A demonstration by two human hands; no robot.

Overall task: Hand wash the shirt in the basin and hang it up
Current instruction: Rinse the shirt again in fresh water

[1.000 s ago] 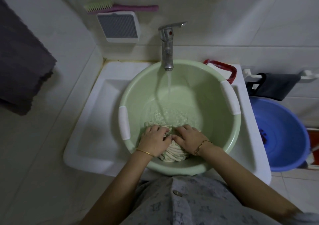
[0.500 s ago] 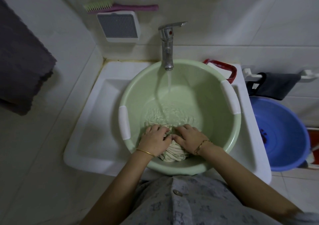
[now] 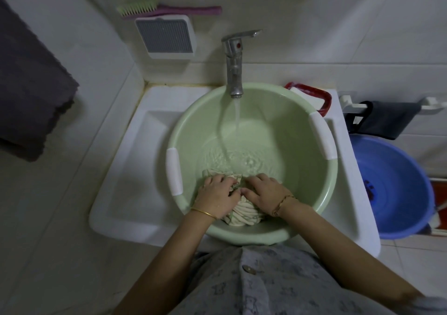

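the left hand (image 3: 219, 195) and right hand (image 3: 264, 193) are pressing down side by side, fingers curled into the bunched cream shirt (image 3: 244, 214). the shirt is lying at the near side of the green basin (image 3: 300, 227), while the faucet (image 3: 234, 68) is running water into the far side.

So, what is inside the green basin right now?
The green basin holds shallow water and a bunched cream shirt at its near side. Left hand and right hand cover the shirt's middle.

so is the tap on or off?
On. A stream runs from the tap spout into the green basin, rippling the water there.
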